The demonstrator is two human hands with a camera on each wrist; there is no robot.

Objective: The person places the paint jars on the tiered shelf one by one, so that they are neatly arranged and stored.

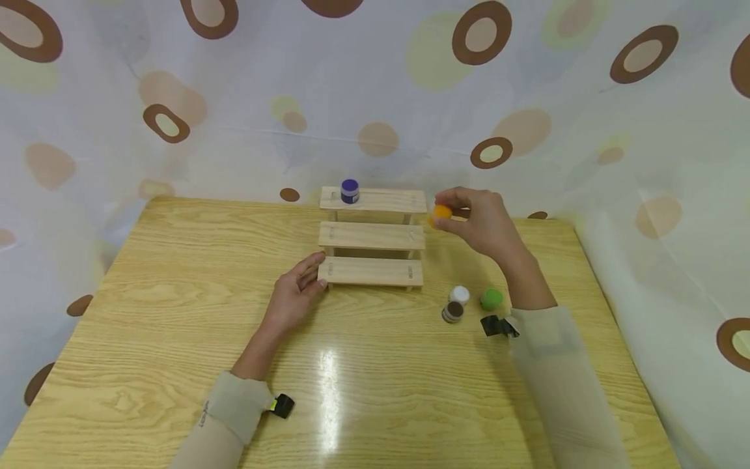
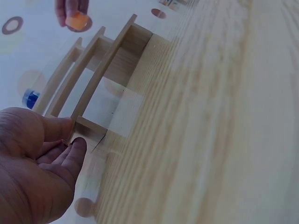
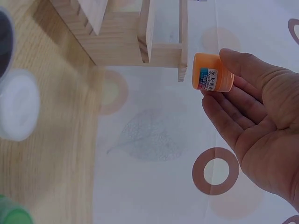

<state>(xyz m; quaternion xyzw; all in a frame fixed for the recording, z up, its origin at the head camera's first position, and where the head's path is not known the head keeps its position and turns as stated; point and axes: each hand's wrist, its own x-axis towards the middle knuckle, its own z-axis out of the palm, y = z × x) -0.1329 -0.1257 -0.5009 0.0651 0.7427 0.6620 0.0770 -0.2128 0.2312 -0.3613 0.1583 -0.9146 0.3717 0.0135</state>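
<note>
A small orange paint jar (image 3: 208, 72) with a printed label is pinched between the thumb and fingers of my right hand (image 1: 483, 221), in the air just right of the top step. My left hand (image 1: 293, 296) grips the left end of the lowest step of a three-step wooden rack (image 1: 371, 270), thumb on one side and fingers on the other in the left wrist view. On the top step, near its left end, stands a purple-blue paint jar (image 1: 349, 191).
Right of the rack on the wood-grain table (image 1: 375, 365) stand a white-lidded jar (image 1: 459, 295), a dark brown-topped jar (image 1: 453, 311) and a green jar (image 1: 491, 299), close to my right forearm. A patterned cloth (image 1: 375, 85) hangs behind the table.
</note>
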